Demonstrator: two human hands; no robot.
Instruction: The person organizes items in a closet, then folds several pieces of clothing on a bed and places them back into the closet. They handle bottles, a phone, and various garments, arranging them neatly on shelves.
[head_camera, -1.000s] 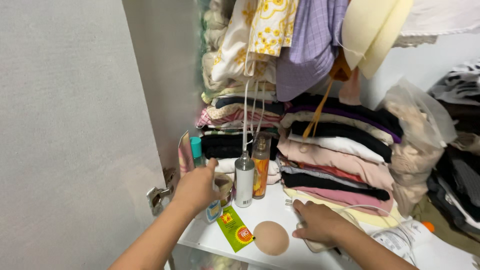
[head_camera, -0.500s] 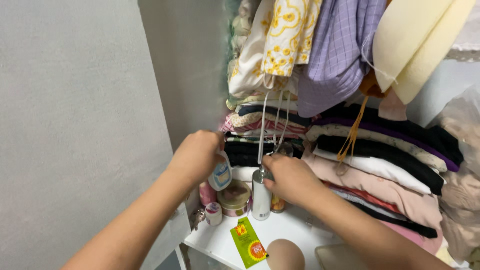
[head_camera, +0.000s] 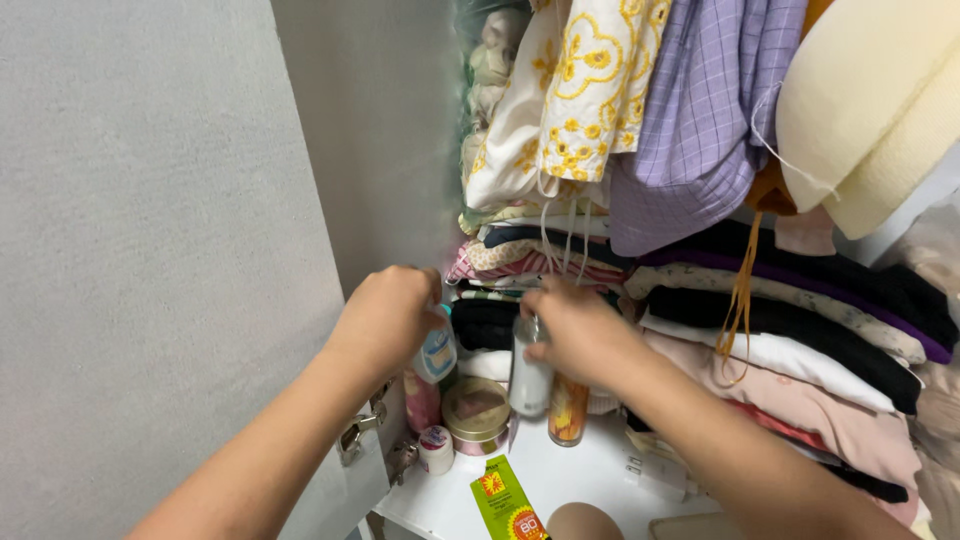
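hands: left (head_camera: 385, 318) one white bottle (head_camera: 438, 352) | right (head_camera: 575, 330) one silver can (head_camera: 529, 378)

A home wardrobe or closet — folded clothes (head_camera: 790, 330) lie stacked in piles on a white shelf (head_camera: 590, 470), more garments (head_camera: 640, 110) hang or spill from above, and toiletry bottles and small jars (head_camera: 475, 412) stand at the shelf's front — a household storage corner beside a plain grey wall (head_camera: 150, 250).

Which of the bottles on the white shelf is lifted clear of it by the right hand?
The silver bottle, gripped by the right hand; the orange bottle beside it stands on the shelf.
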